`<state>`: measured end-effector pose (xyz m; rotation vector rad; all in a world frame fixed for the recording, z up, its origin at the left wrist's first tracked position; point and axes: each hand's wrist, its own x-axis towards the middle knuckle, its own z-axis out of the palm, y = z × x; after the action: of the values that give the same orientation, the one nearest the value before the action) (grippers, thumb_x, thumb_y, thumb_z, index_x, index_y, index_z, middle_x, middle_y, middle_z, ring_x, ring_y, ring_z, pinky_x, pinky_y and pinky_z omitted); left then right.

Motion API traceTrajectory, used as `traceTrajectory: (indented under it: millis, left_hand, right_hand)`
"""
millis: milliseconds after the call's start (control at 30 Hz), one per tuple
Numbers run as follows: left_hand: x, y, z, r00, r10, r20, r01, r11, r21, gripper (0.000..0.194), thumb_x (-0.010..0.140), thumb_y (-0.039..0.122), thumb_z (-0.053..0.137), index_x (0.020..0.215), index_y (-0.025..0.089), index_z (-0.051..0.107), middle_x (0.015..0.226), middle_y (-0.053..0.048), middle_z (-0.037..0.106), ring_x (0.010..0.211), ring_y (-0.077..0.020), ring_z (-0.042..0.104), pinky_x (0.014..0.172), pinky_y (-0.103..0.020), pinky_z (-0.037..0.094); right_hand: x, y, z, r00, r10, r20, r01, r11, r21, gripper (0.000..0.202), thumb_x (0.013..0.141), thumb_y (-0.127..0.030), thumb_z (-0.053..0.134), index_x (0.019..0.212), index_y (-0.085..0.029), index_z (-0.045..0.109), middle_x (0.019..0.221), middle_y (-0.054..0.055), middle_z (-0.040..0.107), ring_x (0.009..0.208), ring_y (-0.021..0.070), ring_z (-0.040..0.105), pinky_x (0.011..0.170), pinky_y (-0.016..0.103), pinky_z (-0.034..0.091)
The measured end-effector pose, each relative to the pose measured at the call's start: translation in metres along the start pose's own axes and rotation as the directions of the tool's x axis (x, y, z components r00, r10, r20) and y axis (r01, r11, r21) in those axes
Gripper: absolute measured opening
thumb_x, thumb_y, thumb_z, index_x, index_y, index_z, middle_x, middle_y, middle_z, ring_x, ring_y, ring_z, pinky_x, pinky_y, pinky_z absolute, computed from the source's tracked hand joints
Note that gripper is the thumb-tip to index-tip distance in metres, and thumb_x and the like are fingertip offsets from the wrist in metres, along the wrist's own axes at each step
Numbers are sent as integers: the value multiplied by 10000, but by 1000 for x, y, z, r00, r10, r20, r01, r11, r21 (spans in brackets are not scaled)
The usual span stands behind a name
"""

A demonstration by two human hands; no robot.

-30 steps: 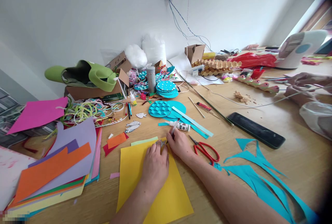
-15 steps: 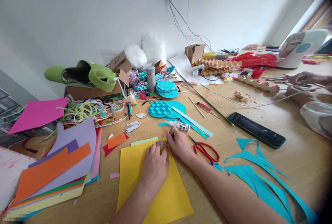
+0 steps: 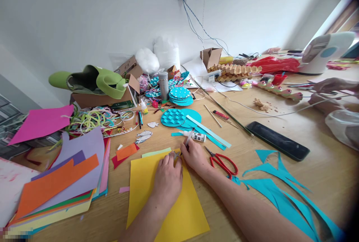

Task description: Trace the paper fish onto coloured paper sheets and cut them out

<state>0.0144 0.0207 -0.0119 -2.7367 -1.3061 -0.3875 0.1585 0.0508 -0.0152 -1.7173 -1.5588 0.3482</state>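
A sheet of yellow paper [image 3: 185, 208] lies on the table before me. My left hand [image 3: 168, 174] rests on its upper part, fingertips pressing on a small grey star-like piece [image 3: 176, 155]. Close to the sheet's top right corner, my right hand [image 3: 195, 154] is closed around a pen [image 3: 190, 136], its lower end beside the grey piece. A pale green strip [image 3: 155, 152] shows from under the yellow sheet's top edge. Right of my right hand lie red-handled scissors [image 3: 224, 163]. A white glue bottle [image 3: 198, 136] lies just beyond that hand.
Coloured paper [image 3: 64, 186] is stacked at the left. Blue paper scraps [image 3: 269, 186] and a black phone [image 3: 277, 140] lie at the right. Blue discs [image 3: 174, 117] sit beyond my hands. Another person's hands [image 3: 327, 92] are at the far right, near a white cable.
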Motion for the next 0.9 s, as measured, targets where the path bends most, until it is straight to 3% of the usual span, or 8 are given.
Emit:
traceTrajectory:
  millis: [900]
  left_hand:
    - [0,1,1,1000,12,-9,-12,1000,25,316,888,149,457,1175,148,588,1218,-154,560,1053,-266,519,861,-415,463]
  right_hand:
    - [0,0,0,1000,-14,-14,14,1000,-3,164,819,-246,396,667,-238,334,576,0,504,537,155,491,505,241,275]
